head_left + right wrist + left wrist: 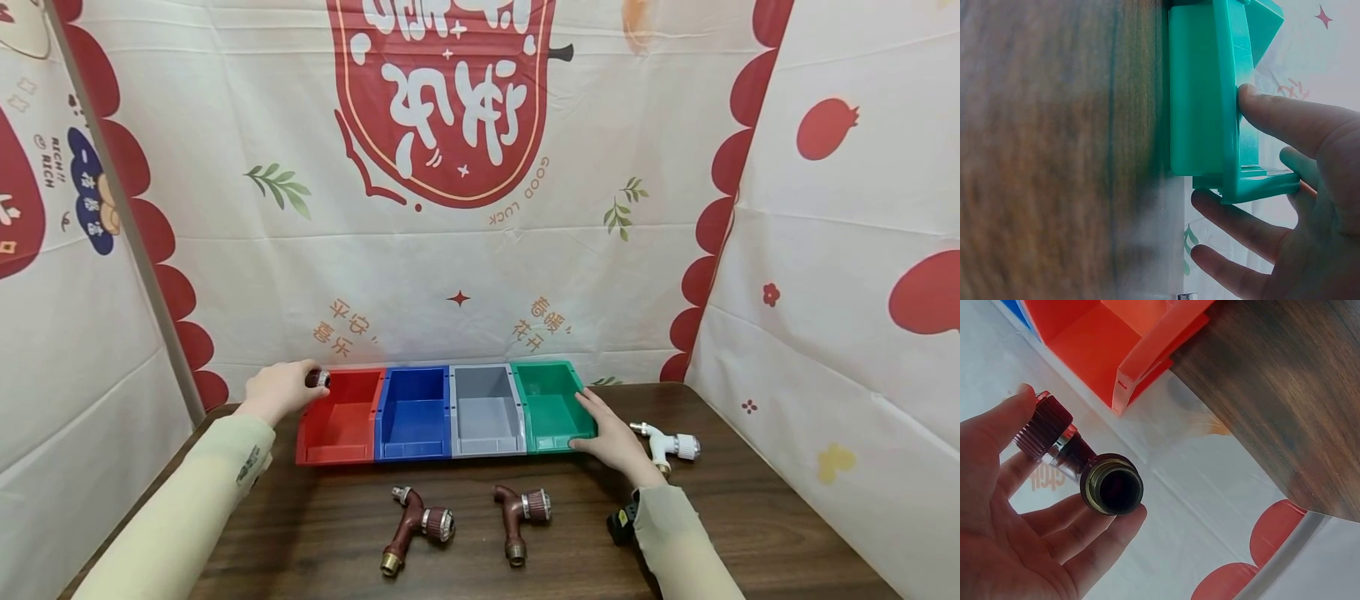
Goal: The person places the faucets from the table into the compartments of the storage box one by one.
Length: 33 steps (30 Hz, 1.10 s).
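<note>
At the left end of the bin row, my left hand (276, 392) holds a dark brown-red water tap (1084, 450) beside the red bin (341, 425). The thumb presses its ribbed knob while fingers support the body, whose round threaded opening faces the wrist camera. At the other end, my right hand (617, 437) grips the green bin (553, 408) by its right front corner, thumb on the front lip and fingers about the side wall. Between these stand the blue bin (415, 421) and the grey bin (483, 408).
Two brown-red taps, a left one (411, 529) and a right one (513, 521), lie on the wooden table (315, 533) before the bins. Right of the green bin lies a white tap (666, 443), partly behind my right wrist. A printed cloth (450, 258) hangs behind.
</note>
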Each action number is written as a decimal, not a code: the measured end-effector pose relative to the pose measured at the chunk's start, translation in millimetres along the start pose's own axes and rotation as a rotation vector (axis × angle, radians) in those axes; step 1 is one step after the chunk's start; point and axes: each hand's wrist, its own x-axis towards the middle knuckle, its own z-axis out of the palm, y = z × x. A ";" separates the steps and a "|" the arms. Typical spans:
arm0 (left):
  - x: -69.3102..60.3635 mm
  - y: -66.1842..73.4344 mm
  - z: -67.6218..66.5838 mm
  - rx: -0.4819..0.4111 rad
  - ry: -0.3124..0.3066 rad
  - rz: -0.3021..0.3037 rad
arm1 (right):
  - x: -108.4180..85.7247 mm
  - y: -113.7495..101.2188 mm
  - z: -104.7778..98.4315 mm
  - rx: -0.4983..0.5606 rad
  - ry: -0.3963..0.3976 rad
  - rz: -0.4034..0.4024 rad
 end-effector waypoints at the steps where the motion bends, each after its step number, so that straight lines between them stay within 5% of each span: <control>1: 0.0 0.2 -0.3 0.001 0.002 0.000 | 0.0 0.0 0.0 -0.001 0.002 0.000; 33: 2.0 0.0 5.1 -0.018 0.003 -0.001 | 0.8 1.9 0.8 -0.004 0.003 0.008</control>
